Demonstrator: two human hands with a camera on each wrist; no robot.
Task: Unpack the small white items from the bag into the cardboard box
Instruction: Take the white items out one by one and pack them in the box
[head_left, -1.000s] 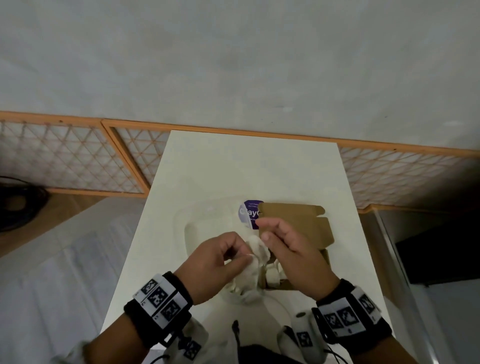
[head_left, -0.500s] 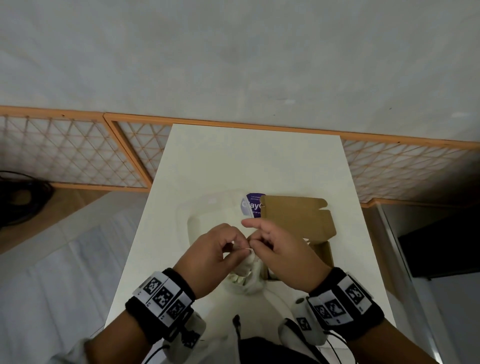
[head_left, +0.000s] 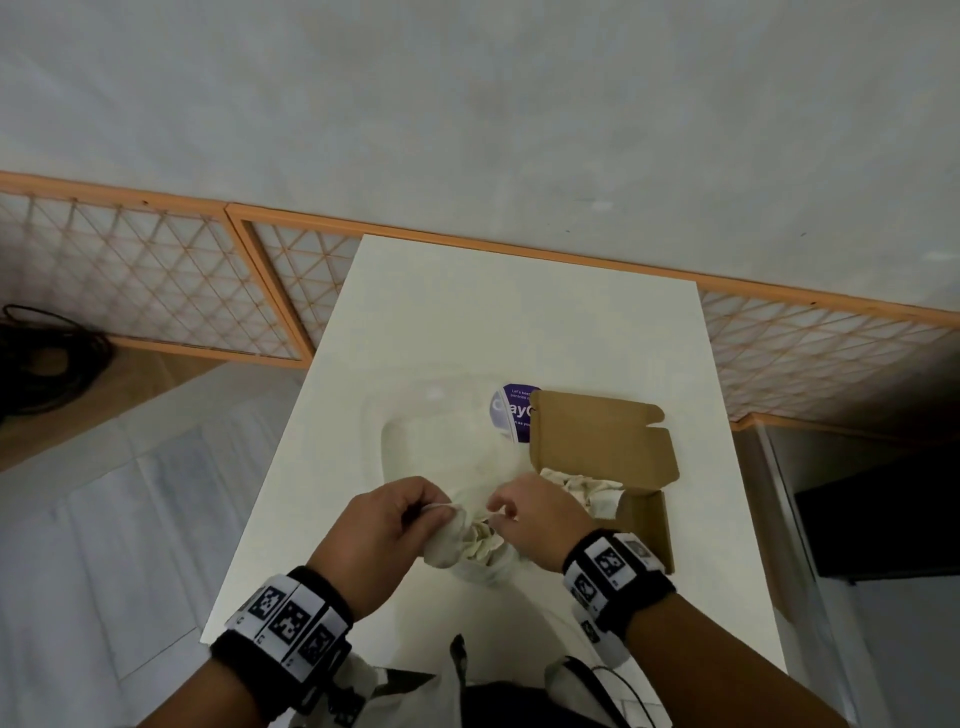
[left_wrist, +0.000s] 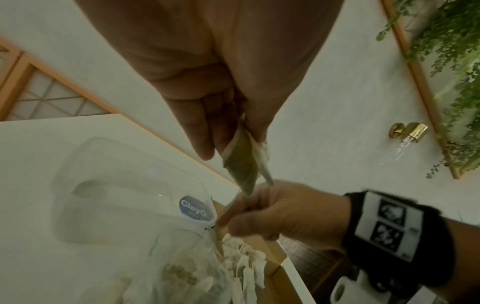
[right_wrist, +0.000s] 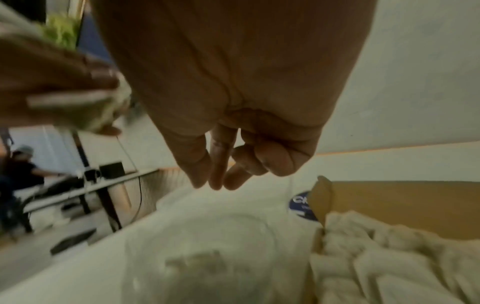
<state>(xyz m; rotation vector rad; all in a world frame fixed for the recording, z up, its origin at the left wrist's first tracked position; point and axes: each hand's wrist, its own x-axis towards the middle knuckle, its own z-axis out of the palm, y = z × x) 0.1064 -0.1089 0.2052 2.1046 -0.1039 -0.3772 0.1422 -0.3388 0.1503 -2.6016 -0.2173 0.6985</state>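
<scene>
both forearms reached forward over the near end of the table, each wrist wrapped in a black band with printed marker squares. the left hand (head_left: 382, 530) was held knuckles up, its fingers curled and its thumb and fingertips pinching a small white item (left_wrist: 244, 164). the right hand (head_left: 537, 514) sat just beside it, close but not plainly touching, also knuckles up, with fingers curled inward and thumb and forefinger brought together. whether the right hand pinched anything could not be told.
</scene>
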